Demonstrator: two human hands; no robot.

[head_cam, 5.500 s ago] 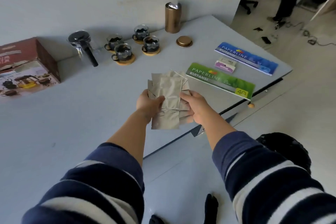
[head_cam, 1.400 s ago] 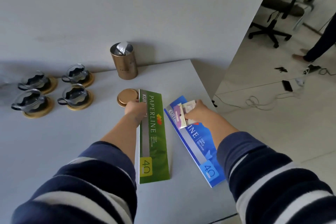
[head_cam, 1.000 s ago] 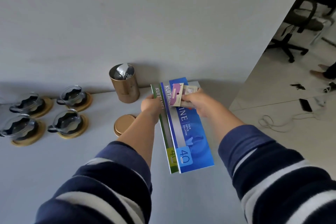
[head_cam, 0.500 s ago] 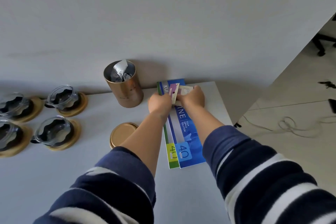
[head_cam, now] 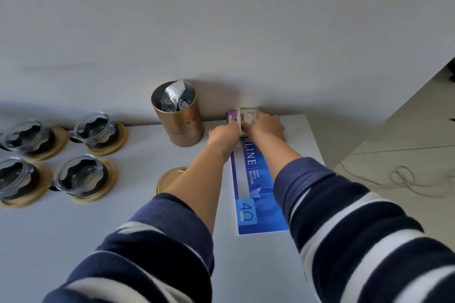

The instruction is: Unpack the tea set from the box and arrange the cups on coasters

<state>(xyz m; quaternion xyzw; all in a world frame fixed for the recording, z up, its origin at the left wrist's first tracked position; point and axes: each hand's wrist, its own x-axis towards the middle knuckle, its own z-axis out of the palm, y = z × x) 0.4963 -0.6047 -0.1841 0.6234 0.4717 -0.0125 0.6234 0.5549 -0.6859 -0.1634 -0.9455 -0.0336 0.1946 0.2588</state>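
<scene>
Glass cups (head_cam: 85,155) sit on coasters (head_cam: 98,183) far left — done — your left hand (head_cam: 222,134) and right hand (head_cam: 267,125) grip a small packet (head_cam: 237,115).

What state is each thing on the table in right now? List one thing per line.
Canister: upright, open, foil pouch inside.
Lid: off, flat on table.
Cups: four, each on a coaster.
Blue pad: flat, pushed to the wall.
Small card: held by both hands.
</scene>
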